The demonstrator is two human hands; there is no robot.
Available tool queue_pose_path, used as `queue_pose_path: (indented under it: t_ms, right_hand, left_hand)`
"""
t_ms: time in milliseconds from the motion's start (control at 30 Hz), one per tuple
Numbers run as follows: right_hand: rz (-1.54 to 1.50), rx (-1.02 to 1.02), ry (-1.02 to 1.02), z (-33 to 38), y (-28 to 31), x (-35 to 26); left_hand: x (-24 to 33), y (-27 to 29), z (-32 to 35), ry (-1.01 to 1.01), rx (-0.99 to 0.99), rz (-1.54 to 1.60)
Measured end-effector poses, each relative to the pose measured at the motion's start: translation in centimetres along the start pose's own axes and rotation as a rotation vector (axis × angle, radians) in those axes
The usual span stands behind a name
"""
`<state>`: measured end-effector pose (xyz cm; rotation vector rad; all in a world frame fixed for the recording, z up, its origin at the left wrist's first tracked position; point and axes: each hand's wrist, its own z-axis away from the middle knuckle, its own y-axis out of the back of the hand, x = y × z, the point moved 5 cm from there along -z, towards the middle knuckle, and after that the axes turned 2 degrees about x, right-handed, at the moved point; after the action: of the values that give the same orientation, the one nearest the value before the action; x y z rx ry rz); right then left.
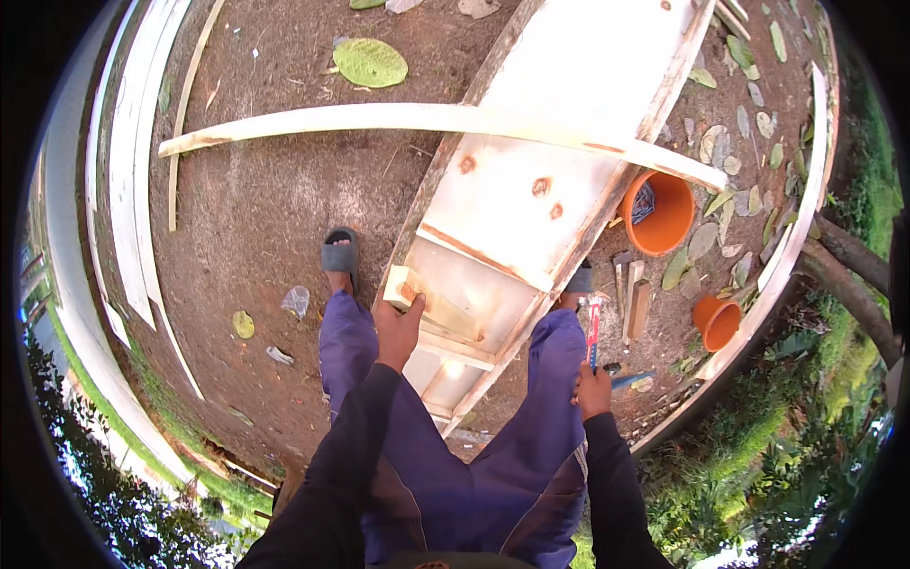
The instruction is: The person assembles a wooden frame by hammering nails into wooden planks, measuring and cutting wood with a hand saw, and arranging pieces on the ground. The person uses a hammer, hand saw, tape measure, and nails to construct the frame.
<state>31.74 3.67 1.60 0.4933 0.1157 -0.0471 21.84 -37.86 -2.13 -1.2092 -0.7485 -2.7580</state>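
My left hand [398, 328] is closed around a short pale wooden block [405, 284] at the left edge of a long wooden frame [540, 213]. The frame is built of boards with cross pieces and runs away from me between my legs. Beside my right knee, my right hand [593, 391] is closed on a slim red, white and blue tool [594, 332] that points away from me; its exact kind cannot be made out. A long thin strip of wood [398, 117] lies across the frame farther off.
An orange bucket [675, 223] with what look like nails stands right of the frame, and a smaller orange pot [717, 322] nearer. Wood offcuts [637, 308] and a hammer [621, 270] lie between. Long boards [130, 180] line the left; a tree branch [853, 284] is far right.
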Motion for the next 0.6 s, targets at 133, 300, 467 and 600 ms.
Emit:
queue_pose_path:
  t_ms: [133,300,467,600]
  right_hand:
    - [-0.269,-0.028,-0.002,2.4,4.5,0.6]
    - [-0.63,-0.103,0.129,0.1,6.1,0.2]
    - [-0.561,-0.259,0.164,-6.9,7.3,-8.8]
    - [-0.301,-0.392,0.309,-5.3,11.9,-17.1]
  left_hand:
    - [9.8,0.5,1.2,-0.138,-0.131,-0.042]
    - [23.7,3.1,3.3,-0.583,-0.099,-0.288]
    - [31.2,9.9,13.0,-0.598,0.152,-0.082]
    - [29.9,12.8,24.7,-0.469,0.474,-0.12]
